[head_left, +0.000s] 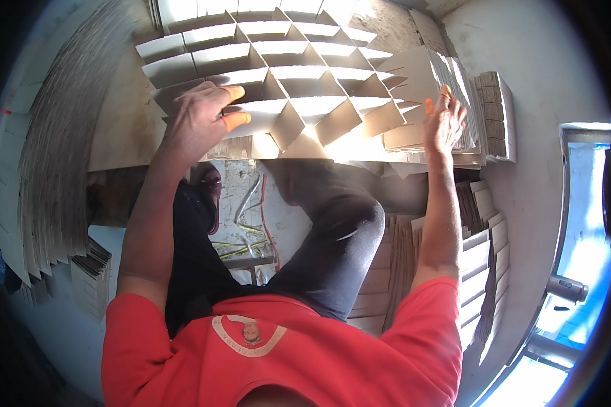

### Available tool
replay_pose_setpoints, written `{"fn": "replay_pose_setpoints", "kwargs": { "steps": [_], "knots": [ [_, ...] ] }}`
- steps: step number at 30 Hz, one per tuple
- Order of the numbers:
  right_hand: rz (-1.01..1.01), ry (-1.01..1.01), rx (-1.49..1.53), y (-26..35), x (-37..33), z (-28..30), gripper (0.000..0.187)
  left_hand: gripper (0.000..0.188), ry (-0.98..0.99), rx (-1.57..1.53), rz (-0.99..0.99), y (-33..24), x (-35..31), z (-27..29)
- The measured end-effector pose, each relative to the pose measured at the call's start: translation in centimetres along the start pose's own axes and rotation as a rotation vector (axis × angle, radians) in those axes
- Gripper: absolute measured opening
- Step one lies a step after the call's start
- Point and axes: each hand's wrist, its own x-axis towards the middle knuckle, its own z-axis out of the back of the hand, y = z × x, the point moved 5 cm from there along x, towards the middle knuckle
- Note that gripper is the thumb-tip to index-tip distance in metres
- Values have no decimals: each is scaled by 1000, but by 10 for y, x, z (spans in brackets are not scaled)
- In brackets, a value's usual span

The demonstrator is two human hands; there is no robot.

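Note:
A grid of interlocked cardboard dividers [317, 105] stands on the worktable in front of me, its strips crossing into several cells. My left hand [200, 115] is at the near left corner of this grid, thumb in front of the nearest strip and index finger behind it. Orange coverings show on those two fingertips. To the right, my right hand [445, 123] is raised with its fingers apart and nothing in it. It is beside a stack of slotted cardboard sheets [414, 74]; whether it touches them I cannot tell.
Tall piles of cardboard strips [64, 149] curve along the left side. A bundle of cardboard pieces [495, 115] stands against the right wall, with more stacks [478, 271] below. The wooden table's [119, 136] near edge is above my knees. Cords [261, 210] lie on the floor.

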Motion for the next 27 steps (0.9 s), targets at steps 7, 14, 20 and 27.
{"fn": "replay_pose_setpoints", "kwargs": {
  "steps": [7,14,20,27],
  "knots": [
    [-145,283,34,-66,-7,-68,49,36,-71,-24,142,17,-11,19],
    [-360,155,292,-72,8,-34,38,38,-122,-35,230,30,-31,34],
    [-66,-444,573,10,39,104,29,39,-134,15,196,37,-38,34],
    [193,95,1314,143,42,172,55,24,-118,-28,187,37,-40,27]
  ]
}}
